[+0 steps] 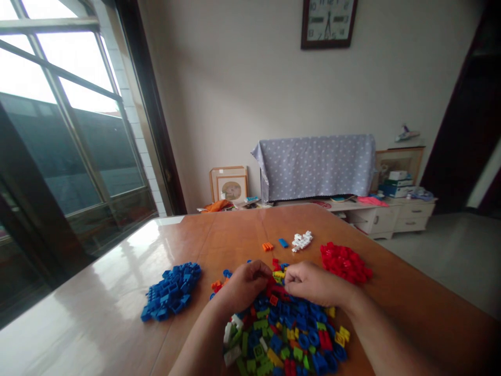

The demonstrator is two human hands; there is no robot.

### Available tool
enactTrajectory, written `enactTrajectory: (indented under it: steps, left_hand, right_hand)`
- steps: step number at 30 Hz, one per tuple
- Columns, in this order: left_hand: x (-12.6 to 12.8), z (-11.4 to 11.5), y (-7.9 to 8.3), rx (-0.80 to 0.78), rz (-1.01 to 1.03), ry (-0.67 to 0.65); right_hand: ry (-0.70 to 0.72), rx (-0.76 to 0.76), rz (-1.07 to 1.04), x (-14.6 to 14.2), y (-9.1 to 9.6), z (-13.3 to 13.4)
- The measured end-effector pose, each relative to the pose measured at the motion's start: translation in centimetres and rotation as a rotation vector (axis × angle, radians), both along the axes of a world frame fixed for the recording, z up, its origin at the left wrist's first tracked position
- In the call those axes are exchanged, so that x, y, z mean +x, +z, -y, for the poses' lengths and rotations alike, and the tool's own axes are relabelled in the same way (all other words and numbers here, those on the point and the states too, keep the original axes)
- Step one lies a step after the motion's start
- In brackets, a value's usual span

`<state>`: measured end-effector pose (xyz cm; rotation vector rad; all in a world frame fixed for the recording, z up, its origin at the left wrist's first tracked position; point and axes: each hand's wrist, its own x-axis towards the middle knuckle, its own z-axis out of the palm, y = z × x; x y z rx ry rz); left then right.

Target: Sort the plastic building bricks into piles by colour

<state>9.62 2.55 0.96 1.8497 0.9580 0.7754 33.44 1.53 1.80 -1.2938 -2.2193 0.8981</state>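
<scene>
A mixed pile of toy building bricks (287, 334) in blue, green, yellow, red and white lies in front of me. Over the pile's far side, my left hand (250, 282) has its fingers curled closed, right beside some red bricks (274, 290). My right hand (307, 282) faces it, also closed, with knuckles near a few yellow bricks (278, 275). What either hand pinches, if anything, is hidden by the fingers. A narrow gap separates the two hands.
A blue brick heap (172, 290) lies to the left, and a red brick heap (346, 262) to the right. Farther back sit white bricks (302, 241), one blue brick (283, 243) and orange bricks (267, 246). The wooden table (230, 230) reaches toward a low cabinet (385, 219).
</scene>
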Motion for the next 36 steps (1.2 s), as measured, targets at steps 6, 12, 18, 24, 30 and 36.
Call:
enactTrajectory:
  steps: [6, 12, 18, 24, 30, 36]
  left_hand:
    - [0.2, 0.4, 0.9, 0.062, 0.018, 0.038]
    - [0.5, 1.0, 1.5, 0.032, 0.059, 0.011]
    - [0.6, 1.1, 1.4, -0.027, 0.082, 0.006]
    - [-0.5, -0.5, 0.5, -0.041, 0.127, 0.208]
    - [-1.2, -1.5, 0.2, -0.016, 0.145, 0.37]
    - [-1.2, -1.3, 0.6, -0.006, 0.11, 0.4]
  right_hand:
    - [-0.049, -0.142, -0.145, 0.2, 0.4, -0.4]
    - [-0.059, -0.145, -0.218, 0.1, 0.8, -0.3]
    - [-0.072, -0.168, -0.264, -0.1, 0.9, -0.2]
    - [-0.193, -0.119, -0.338, 0.1, 0.4, -1.0]
    - [-0.354, 0.205, -0.231, 0.8, -2.0, -3.4]
    - [-0.322, 0.313, -0.142, 0.6, -3.5, -4.1]
